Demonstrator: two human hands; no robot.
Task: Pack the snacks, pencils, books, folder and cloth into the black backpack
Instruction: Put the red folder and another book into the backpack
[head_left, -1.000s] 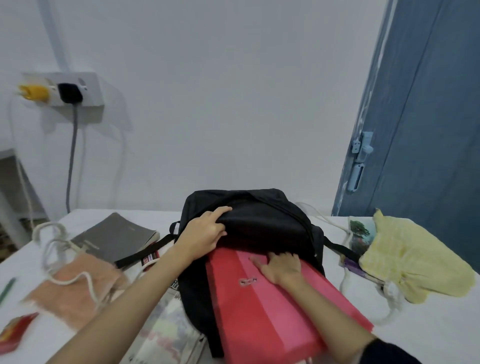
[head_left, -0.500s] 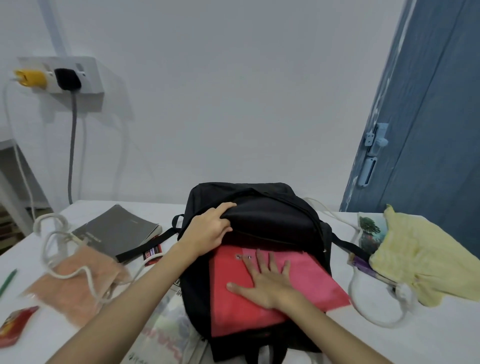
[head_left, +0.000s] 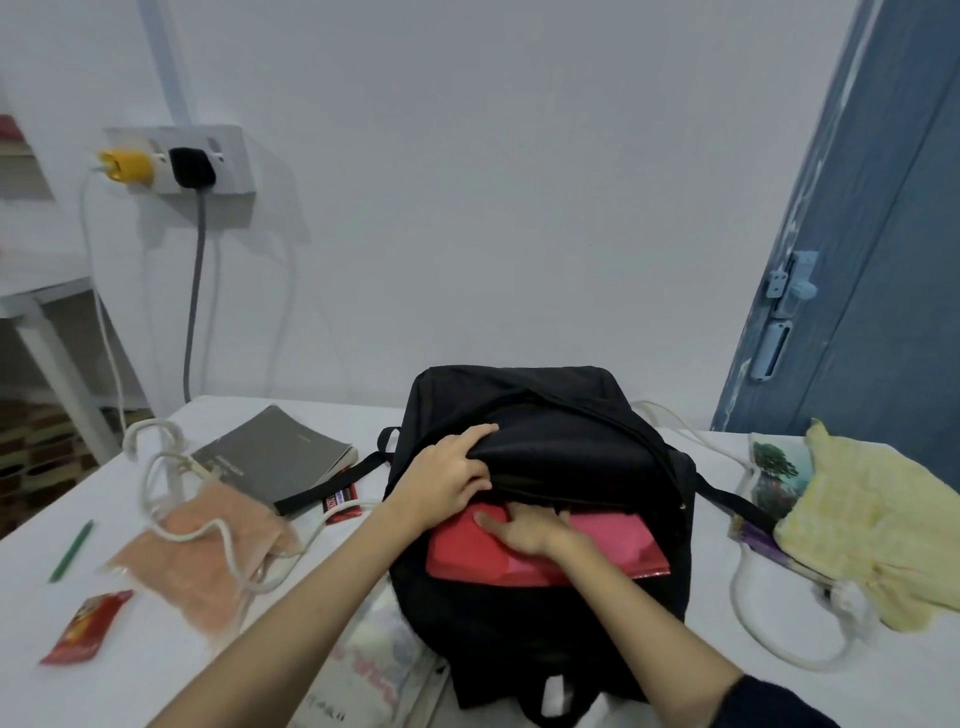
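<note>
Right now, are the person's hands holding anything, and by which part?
The left hand grips the black backpack by the upper flap of its opening. The right hand presses flat on the red folder, gripping nothing.

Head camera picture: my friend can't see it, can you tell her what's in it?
A person's right hand pushes a red folder into an open black backpack while the left hand grips the flap. A grey book, snack packet, green pencil and yellow cloth lie on the white table.
</note>
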